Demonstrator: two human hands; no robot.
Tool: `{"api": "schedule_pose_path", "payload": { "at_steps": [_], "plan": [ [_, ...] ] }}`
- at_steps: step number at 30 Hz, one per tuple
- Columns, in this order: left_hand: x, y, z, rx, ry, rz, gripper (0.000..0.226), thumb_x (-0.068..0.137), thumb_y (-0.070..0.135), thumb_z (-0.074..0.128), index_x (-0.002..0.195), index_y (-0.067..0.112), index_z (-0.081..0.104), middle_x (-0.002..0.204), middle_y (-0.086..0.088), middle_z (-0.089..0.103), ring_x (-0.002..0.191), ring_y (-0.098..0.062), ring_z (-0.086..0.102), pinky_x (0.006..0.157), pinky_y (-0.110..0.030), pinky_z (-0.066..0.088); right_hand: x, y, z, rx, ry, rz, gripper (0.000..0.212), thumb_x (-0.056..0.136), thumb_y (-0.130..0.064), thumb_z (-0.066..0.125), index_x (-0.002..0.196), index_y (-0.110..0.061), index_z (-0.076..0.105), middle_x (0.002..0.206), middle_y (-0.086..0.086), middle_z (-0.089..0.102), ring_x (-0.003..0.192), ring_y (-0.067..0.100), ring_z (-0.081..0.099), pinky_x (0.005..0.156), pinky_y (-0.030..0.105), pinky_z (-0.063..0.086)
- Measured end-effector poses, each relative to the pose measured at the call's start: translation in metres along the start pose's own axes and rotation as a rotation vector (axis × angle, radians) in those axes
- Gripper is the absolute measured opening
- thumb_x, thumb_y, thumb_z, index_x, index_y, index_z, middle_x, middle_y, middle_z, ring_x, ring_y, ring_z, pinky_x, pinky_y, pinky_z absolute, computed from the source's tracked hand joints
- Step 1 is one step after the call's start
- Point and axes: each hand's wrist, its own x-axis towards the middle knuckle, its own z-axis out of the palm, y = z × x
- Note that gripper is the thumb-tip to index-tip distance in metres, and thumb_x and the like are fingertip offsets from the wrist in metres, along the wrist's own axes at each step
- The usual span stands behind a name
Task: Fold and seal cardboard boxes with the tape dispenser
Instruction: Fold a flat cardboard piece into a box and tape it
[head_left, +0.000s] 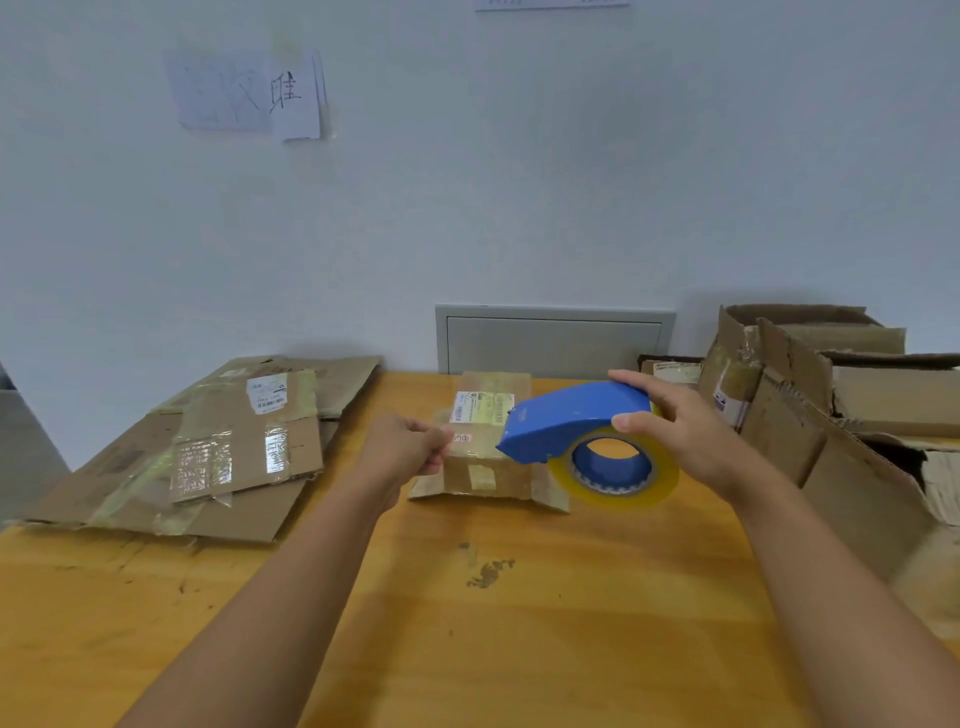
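While a small cardboard box (485, 441) lies at the middle of the wooden table (467, 623), both hands are seen at it in the head view. The blue tape dispenser (574, 421) is gripped by the right hand (685, 431), whose fingers are curled over the top of the housing while the thumb is pressed against its near side; the roll of clear tape (618, 467) is held just right of the box, at its near corner. The left hand (410, 444) is held at the box's left edge with fingers curled and fingertips drawn together; whether tape is pinched there cannot be told. A pile of flattened cardboard (208, 452) is laid left of the box, and torn open cartons (831, 405) are stacked to its right.
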Motion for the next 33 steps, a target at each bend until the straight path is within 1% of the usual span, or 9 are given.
{"api": "schedule_pose_path", "payload": {
  "at_steps": [7, 14, 16, 20, 23, 26, 28, 31, 33],
  "plan": [
    [0.005, -0.009, 0.008, -0.005, 0.101, -0.045, 0.022, 0.090, 0.018, 0.072, 0.095, -0.002, 0.066, 0.078, -0.011, 0.068, 0.064, -0.016, 0.060, 0.054, -0.022, 0.052, 0.008, 0.000, 0.009, -0.063, -0.003, 0.009, 0.063, 0.076, -0.050, 0.058, 0.137, -0.037, 0.051, 0.126, -0.008, 0.051, 0.109, 0.005, 0.052, 0.083, 0.020, 0.042],
    [0.007, -0.020, 0.010, -0.052, 0.042, -0.105, 0.019, 0.089, 0.014, 0.072, 0.095, -0.002, 0.065, 0.074, -0.012, 0.067, 0.058, -0.015, 0.056, 0.047, -0.019, 0.049, 0.010, 0.001, 0.014, -0.081, -0.024, 0.035, 0.064, 0.076, -0.051, 0.058, 0.137, -0.035, 0.053, 0.122, -0.016, 0.052, 0.106, -0.001, 0.052, 0.083, 0.018, 0.042],
    [0.008, -0.024, 0.010, -0.066, 0.016, -0.119, 0.016, 0.090, 0.014, 0.072, 0.092, 0.000, 0.065, 0.073, -0.011, 0.067, 0.056, -0.015, 0.054, 0.048, -0.020, 0.049, 0.010, 0.002, 0.015, -0.093, -0.029, 0.040, 0.064, 0.075, -0.050, 0.059, 0.137, -0.035, 0.053, 0.118, -0.023, 0.050, 0.105, -0.003, 0.051, 0.082, 0.015, 0.041],
    [0.008, -0.032, 0.010, -0.053, -0.010, -0.127, 0.020, 0.091, 0.022, 0.071, 0.090, 0.005, 0.062, 0.073, -0.007, 0.067, 0.056, -0.013, 0.054, 0.048, -0.022, 0.047, 0.010, 0.007, 0.019, -0.094, -0.028, 0.050, 0.064, 0.075, -0.049, 0.058, 0.137, -0.034, 0.054, 0.117, -0.024, 0.051, 0.105, -0.003, 0.052, 0.088, 0.024, 0.040],
    [0.013, -0.037, 0.011, 0.135, 0.027, -0.099, 0.031, 0.091, 0.038, 0.068, 0.099, 0.009, 0.060, 0.087, -0.006, 0.070, 0.071, -0.015, 0.061, 0.062, -0.029, 0.055, 0.010, 0.011, 0.019, -0.106, -0.026, 0.059, 0.062, 0.076, -0.050, 0.057, 0.136, -0.036, 0.053, 0.118, -0.021, 0.051, 0.105, 0.001, 0.053, 0.088, 0.024, 0.040],
    [0.010, -0.047, 0.019, 0.503, 0.210, 0.116, 0.036, 0.094, 0.041, 0.057, 0.119, 0.015, 0.057, 0.115, -0.001, 0.062, 0.099, -0.016, 0.058, 0.078, -0.032, 0.053, 0.011, 0.014, 0.017, -0.106, -0.018, 0.068, 0.060, 0.077, -0.051, 0.056, 0.136, -0.037, 0.053, 0.125, -0.016, 0.052, 0.111, 0.010, 0.052, 0.090, 0.026, 0.039],
    [0.001, -0.057, 0.029, 0.600, 0.337, 0.516, 0.038, 0.094, 0.030, 0.055, 0.129, 0.014, 0.056, 0.128, -0.002, 0.057, 0.113, -0.018, 0.052, 0.085, -0.030, 0.048, 0.010, 0.015, 0.019, -0.089, 0.000, 0.069, 0.061, 0.077, -0.050, 0.056, 0.136, -0.033, 0.054, 0.127, -0.011, 0.053, 0.114, 0.010, 0.051, 0.088, 0.024, 0.039],
    [-0.002, -0.076, 0.043, 0.866, 0.230, 1.001, 0.052, 0.083, 0.025, 0.071, 0.132, 0.017, 0.057, 0.131, -0.003, 0.058, 0.117, -0.020, 0.054, 0.093, -0.035, 0.047, 0.007, 0.017, 0.022, -0.049, 0.041, 0.072, 0.063, 0.076, -0.049, 0.056, 0.136, -0.030, 0.056, 0.128, -0.008, 0.054, 0.114, 0.012, 0.052, 0.085, 0.022, 0.040],
    [0.006, -0.084, 0.046, 0.968, 0.195, 1.041, 0.058, 0.077, 0.027, 0.080, 0.130, 0.019, 0.058, 0.127, -0.002, 0.061, 0.114, -0.021, 0.058, 0.094, -0.035, 0.049, 0.003, 0.018, 0.023, -0.031, 0.051, 0.079, 0.064, 0.076, -0.049, 0.056, 0.136, -0.028, 0.056, 0.130, -0.007, 0.055, 0.116, 0.013, 0.053, 0.084, 0.022, 0.041]
  ]
}}
